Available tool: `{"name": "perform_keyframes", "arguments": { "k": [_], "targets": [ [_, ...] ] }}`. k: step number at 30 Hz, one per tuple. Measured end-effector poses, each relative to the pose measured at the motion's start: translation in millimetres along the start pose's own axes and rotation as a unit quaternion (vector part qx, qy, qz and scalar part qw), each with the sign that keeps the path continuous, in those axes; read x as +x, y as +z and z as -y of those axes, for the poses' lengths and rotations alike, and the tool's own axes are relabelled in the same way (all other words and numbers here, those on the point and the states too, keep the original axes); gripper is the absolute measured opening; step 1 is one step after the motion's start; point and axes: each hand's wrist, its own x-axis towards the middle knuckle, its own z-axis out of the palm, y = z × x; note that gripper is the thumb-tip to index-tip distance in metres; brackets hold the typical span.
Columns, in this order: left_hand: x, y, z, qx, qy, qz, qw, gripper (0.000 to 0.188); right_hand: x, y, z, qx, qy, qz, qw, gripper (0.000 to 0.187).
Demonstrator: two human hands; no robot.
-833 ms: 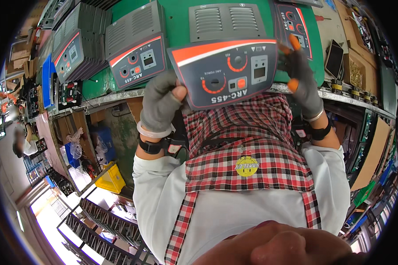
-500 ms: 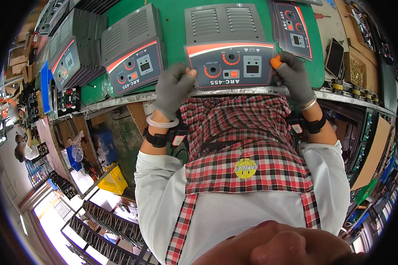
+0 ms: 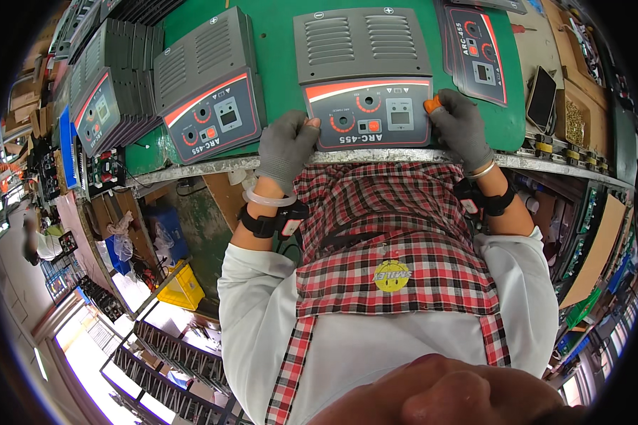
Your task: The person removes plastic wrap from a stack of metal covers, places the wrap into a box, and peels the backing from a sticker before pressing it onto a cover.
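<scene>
A dark grey metal cover (image 3: 361,44) with two sets of louvre slots lies on the green work surface in front of me. Along its near edge is a printed front-panel label (image 3: 370,119), dark grey with a red-and-white stripe, round dial marks and a small display window. My left hand (image 3: 288,146), in a grey glove with bare fingertips, pinches the label's left edge. At the right edge is my right hand (image 3: 462,129), also gloved, its orange-covered thumb near the upper corner and its fingers curled by the side. The undersides of its fingers are hidden.
On the left are another cover with its label (image 3: 209,117) and a stack of covers (image 3: 113,85). Loose labels (image 3: 477,60) lie at the far right, beside a phone (image 3: 541,98) and a tray of small brass-coloured parts (image 3: 574,124). The table's metal edge (image 3: 383,156) runs close to my apron.
The label has gone down closer against the cover's near edge, and its window has turned from dark to grey. Both hands moved slightly inward with it.
</scene>
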Motion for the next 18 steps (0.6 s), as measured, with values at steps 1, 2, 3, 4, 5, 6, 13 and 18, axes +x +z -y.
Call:
{"name": "perform_keyframes", "arguments": {
  "k": [1,2,3,4,5,6,13,18],
  "targets": [
    [0.0,-0.2,-1.0,0.0,-0.001,-0.001,1.0,0.028,0.5,0.3,-0.6,-0.012,-0.011,0.002,1.0,0.022],
    [-0.2,-0.4,-2.1,0.0,-0.001,-0.001,1.0,0.028,1.2,0.4,-1.1,-0.024,-0.021,0.003,0.999,0.021],
    [-0.3,-0.8,-3.2,0.0,-0.004,0.001,1.0,0.028,1.4,0.7,-1.7,-0.02,-0.015,0.003,1.0,0.021],
    [-0.6,-1.2,-4.4,0.0,-0.006,0.004,1.0,0.028,1.5,0.6,-2.3,-0.017,-0.01,0.003,1.0,0.021],
    [-0.9,-1.7,-5.4,-0.001,-0.008,0.006,1.0,0.028,1.7,0.8,-2.9,-0.013,-0.004,0.002,1.0,0.021],
    [-1.3,-2.1,-6.4,-0.002,-0.011,0.01,1.0,0.028,1.7,0.9,-3.3,-0.018,-0.013,0.001,1.0,0.021],
    [-2.5,-0.9,-5.7,0.007,0.021,-0.007,1.0,0.027,0.3,0.7,-2.8,-0.009,-0.016,0.008,1.0,0.018],
    [-0.4,-0.2,-0.1,-0.012,0.024,0.003,1.0,0.026,0.2,1.3,-2.2,0.003,-0.01,0.007,1.0,0.017]
  ]
}}
